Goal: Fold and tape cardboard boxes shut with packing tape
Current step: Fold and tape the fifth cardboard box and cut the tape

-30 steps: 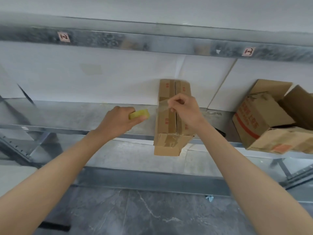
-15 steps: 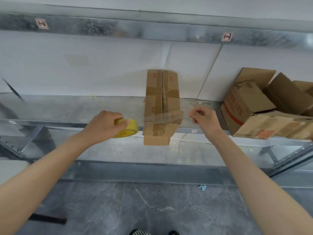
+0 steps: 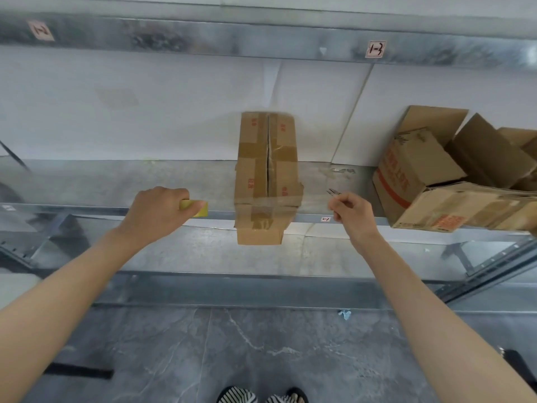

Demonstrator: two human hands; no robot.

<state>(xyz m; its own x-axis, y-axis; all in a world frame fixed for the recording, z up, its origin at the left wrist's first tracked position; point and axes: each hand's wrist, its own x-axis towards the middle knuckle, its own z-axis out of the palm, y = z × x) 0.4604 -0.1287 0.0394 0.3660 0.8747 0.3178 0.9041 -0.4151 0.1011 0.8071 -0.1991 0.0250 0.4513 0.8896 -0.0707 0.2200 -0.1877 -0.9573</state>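
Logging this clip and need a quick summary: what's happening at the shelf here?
A person is taping a long brown cardboard box that lies on a grey metal shelf, its near end overhanging the edge. The left hand grips a yellow roll of packing tape left of the box. The right hand, on the other side, appears to pinch the free end of a clear strip stretched across the box top near the front, over the centre seam. Other cardboard boxes are piled at right.

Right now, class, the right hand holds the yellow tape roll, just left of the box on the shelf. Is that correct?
Not quite. It is the left hand that holds the yellow tape roll, just left of the box on the shelf. The head view shows this.
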